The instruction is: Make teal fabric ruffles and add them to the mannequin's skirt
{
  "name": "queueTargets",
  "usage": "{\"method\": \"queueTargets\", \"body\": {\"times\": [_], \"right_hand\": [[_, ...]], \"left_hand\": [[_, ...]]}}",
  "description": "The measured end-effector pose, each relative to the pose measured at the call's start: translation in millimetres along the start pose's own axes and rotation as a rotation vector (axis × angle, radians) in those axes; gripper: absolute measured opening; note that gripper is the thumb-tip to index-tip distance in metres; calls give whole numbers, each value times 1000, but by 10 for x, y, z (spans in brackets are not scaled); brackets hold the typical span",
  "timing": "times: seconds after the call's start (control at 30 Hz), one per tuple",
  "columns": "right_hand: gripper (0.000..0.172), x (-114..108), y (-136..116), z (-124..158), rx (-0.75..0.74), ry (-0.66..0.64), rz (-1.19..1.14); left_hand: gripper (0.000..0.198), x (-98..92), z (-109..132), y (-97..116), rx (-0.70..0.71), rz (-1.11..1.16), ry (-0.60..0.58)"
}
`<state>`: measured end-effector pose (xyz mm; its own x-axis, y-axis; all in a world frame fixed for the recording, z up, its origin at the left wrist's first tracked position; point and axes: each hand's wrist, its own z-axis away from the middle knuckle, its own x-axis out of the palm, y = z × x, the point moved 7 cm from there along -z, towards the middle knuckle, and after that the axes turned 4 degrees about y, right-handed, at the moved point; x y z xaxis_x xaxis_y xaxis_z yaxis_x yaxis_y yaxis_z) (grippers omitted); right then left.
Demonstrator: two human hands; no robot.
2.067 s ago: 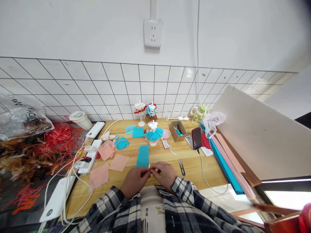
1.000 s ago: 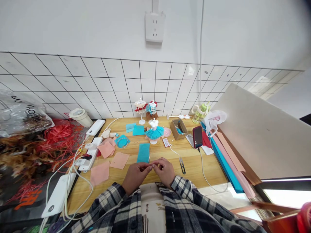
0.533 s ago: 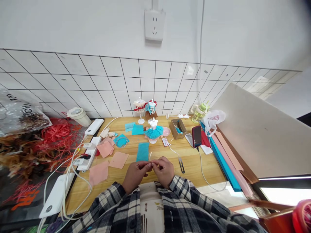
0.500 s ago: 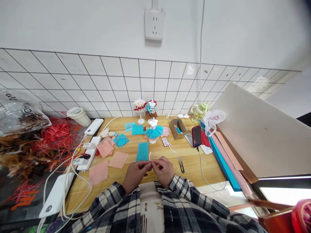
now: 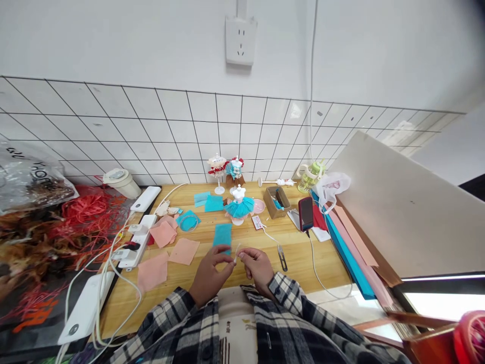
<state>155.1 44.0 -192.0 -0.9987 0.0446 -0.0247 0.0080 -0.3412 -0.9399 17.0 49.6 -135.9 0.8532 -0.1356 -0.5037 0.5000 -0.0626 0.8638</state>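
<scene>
Over the front of the wooden table, my left hand [image 5: 211,275] pinches the lower end of a thin white strip [image 5: 237,249] between thumb and fingertips. The strip curves upward in the narrow gap between my hands. My right hand [image 5: 258,266] is closed in a pinch right beside it; whatever lies between those fingertips is too small to make out. Just beyond my left fingers lies a blue fabric piece [image 5: 223,235]. A small white dress form with a blue tulle skirt [image 5: 239,207] stands farther back.
Pink fabric squares [image 5: 152,272] and a power strip [image 5: 138,242] with cables lie left. Thread snips [image 5: 282,258], a tagged white cord [image 5: 257,223], a cardboard box [image 5: 277,202] and a propped phone [image 5: 306,214] are right. Two dressed forms [image 5: 235,169] stand near the tiled wall.
My fingertips were pressed together and are now slightly apart, the left hand lower. The white strip now shows between them. The table items have not moved.
</scene>
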Motion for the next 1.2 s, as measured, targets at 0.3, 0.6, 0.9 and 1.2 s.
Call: {"method": "queueTargets", "body": {"times": [0.3, 0.6, 0.9, 1.2], "right_hand": [[32, 16, -73, 66, 97, -160, -47], [21, 52, -97, 106, 37, -198, 72], [15, -17, -38, 55, -64, -94, 217], [30, -232, -241, 24, -232, 3, 323]], "left_hand": [[9, -2, 61, 133, 323, -178, -3], [13, 34, 156, 248, 575, -310, -88], [11, 90, 114, 150, 508, -280, -227], [15, -32, 101, 92, 369, -81, -157]]}}
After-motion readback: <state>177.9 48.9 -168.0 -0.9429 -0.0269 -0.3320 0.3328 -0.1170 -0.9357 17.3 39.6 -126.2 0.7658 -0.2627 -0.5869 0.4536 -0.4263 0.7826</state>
